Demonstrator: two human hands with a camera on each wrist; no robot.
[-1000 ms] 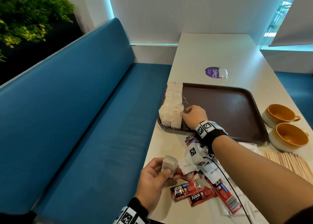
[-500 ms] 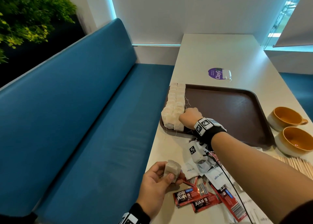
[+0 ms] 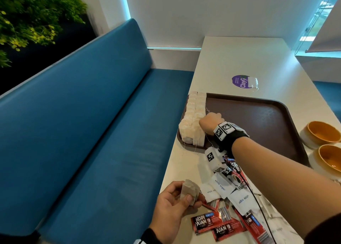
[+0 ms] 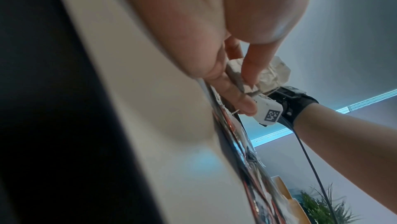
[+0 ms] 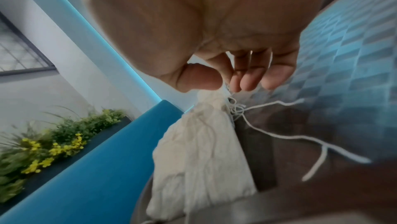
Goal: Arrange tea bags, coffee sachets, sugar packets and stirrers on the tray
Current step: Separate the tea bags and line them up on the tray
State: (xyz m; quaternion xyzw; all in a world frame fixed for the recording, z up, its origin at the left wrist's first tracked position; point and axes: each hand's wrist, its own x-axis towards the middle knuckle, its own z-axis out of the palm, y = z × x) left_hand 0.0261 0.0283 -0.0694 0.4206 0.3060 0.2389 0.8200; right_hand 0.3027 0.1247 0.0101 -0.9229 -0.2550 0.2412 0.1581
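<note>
A brown tray [image 3: 258, 125] lies on the white table. Two rows of pale tea bags [image 3: 193, 122] run along its left edge. My right hand [image 3: 210, 121] reaches into the near end of those rows. In the right wrist view my right hand [image 5: 224, 85] pinches the top of a tea bag [image 5: 201, 142] between thumb and fingers, and loose strings trail over the tray. My left hand [image 3: 177, 201] hovers at the table's near left edge and holds a tea bag [image 3: 190, 190] between thumb and fingers; the left wrist view shows the same tea bag [image 4: 275, 73]. Red coffee sachets [image 3: 221, 225] and white sugar packets [image 3: 219, 185] lie loose near my left hand.
Two orange cups [image 3: 321, 133] stand to the right of the tray. A purple sticker [image 3: 241, 81] is on the table beyond it. A blue bench [image 3: 92, 133] runs along the table's left side. A cable from my right wrist crosses the sachets.
My right hand has shifted slightly left, closer against the near tea bags on the tray. My left hand still holds its tea bag in about the same place.
</note>
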